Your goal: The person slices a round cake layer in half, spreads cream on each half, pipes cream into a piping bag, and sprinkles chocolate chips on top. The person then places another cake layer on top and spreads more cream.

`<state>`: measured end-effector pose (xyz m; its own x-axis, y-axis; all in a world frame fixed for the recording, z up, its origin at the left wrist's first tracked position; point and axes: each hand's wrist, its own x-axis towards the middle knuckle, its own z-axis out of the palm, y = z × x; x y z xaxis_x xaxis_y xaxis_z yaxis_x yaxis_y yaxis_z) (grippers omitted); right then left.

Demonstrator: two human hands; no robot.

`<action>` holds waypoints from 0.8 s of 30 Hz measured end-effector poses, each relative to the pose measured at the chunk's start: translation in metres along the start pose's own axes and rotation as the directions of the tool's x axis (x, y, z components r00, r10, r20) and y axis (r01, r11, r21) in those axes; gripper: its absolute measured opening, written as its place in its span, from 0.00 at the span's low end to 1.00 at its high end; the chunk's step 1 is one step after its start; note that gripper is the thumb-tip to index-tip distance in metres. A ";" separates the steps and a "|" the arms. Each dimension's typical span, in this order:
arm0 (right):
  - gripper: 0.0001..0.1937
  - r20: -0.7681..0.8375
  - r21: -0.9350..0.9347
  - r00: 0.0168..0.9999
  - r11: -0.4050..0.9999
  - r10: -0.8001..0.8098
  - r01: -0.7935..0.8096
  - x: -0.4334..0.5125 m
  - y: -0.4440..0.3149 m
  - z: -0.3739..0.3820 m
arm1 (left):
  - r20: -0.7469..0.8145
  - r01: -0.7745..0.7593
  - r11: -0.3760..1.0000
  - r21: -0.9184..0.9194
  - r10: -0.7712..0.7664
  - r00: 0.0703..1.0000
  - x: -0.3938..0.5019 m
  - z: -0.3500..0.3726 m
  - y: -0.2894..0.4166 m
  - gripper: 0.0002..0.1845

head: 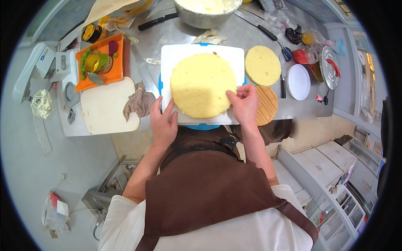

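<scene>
A round yellow sponge cake layer (202, 86) lies on a white board (168, 51), with blue showing from beneath the board. My right hand (245, 103) pinches the layer's lower right edge between thumb and fingers. At the board's lower left corner rests my left hand (164, 122), fingers spread, close to the cake's edge; it grips nothing that I can see. To the right lies a second sponge layer (263, 65), and below it a round brown ridged piece (267, 105), partly behind my right hand.
A metal bowl of pale cream (201, 20) stands at the back. Left are an orange tray (119, 59) with an opened can and green fruit, a cream-coloured board (108, 108) and a crumpled cloth (139, 102). Right are a black-handled knife (283, 88) and a white round lid (299, 82).
</scene>
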<state>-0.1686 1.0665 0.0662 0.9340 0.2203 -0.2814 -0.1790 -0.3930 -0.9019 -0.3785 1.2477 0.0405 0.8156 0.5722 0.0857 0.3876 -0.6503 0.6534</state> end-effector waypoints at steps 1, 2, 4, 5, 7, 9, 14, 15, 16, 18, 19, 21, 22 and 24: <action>0.16 0.002 0.007 1.000 1.000 -0.016 0.016 -0.001 0.000 0.002 | -0.002 0.000 1.000 0.002 0.000 1.000 -0.001 -0.002 -0.001 0.26; 0.16 -0.007 -0.109 1.000 0.994 -0.017 0.016 -0.003 -0.002 -0.002 | 0.004 0.010 1.000 -0.027 -0.010 1.000 -0.001 0.000 0.000 0.26; 0.17 -0.017 -0.323 0.999 0.946 -0.029 0.022 -0.008 -0.024 -0.006 | 0.011 0.028 0.997 -0.073 -0.028 1.000 0.002 0.000 0.002 0.26; 0.18 0.019 -0.459 0.968 0.858 -0.250 0.231 -0.015 -0.022 -0.004 | -0.025 0.014 0.999 -0.047 -0.015 1.000 -0.001 -0.006 0.001 0.27; 0.21 0.161 -0.682 0.758 0.484 -0.632 0.548 -0.024 -0.023 -0.007 | -0.099 -0.034 0.999 -0.022 0.032 0.995 0.005 -0.011 0.010 0.29; 0.21 0.237 -0.648 0.733 0.459 -0.637 0.608 -0.028 -0.022 -0.002 | 0.050 -0.180 0.978 0.102 0.176 0.983 0.026 -0.017 0.036 0.31; 0.15 0.169 -0.600 0.846 0.628 -0.505 0.495 0.040 -0.061 0.015 | 0.297 -0.302 0.936 0.179 0.241 0.924 0.047 -0.009 0.049 0.33; 0.14 0.151 -0.598 0.890 0.676 -0.431 0.429 0.063 -0.074 0.025 | 0.269 -0.317 0.936 0.150 0.270 0.925 0.049 -0.008 0.050 0.32; 0.15 0.185 -0.666 0.938 0.664 -0.295 0.340 0.086 -0.087 0.033 | 0.243 -0.326 0.935 0.137 0.288 0.926 0.050 -0.009 0.050 0.32; 0.17 0.280 -0.745 0.958 0.615 -0.063 0.259 0.121 -0.092 0.043 | 0.143 -0.275 0.955 0.108 0.259 0.955 0.040 -0.021 0.041 0.31; 0.18 0.336 -0.765 0.942 0.585 0.007 0.269 0.134 -0.093 0.046 | 0.050 -0.229 0.971 0.075 0.226 0.973 0.036 -0.023 0.035 0.29; 0.16 0.379 -0.752 0.925 0.592 0.027 0.290 0.147 -0.091 0.057 | -0.157 -0.070 0.998 0.008 0.070 0.985 0.024 -0.021 0.015 0.25; 0.16 0.392 -0.743 0.919 0.603 0.039 0.291 0.151 -0.091 0.059 | -0.263 0.047 0.998 -0.040 -0.056 0.963 0.011 -0.020 -0.002 0.23; 0.15 0.304 -0.707 0.944 0.634 -0.126 0.312 0.165 -0.075 0.061 | -0.325 0.286 0.944 -0.165 -0.326 0.888 -0.015 -0.012 -0.037 0.19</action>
<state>-0.0199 1.1865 0.0680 0.8106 0.5285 -0.2520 0.3964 -0.8121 -0.4282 -0.4103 1.2694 0.0241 0.4578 0.8825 0.1076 0.5285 -0.3674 0.7653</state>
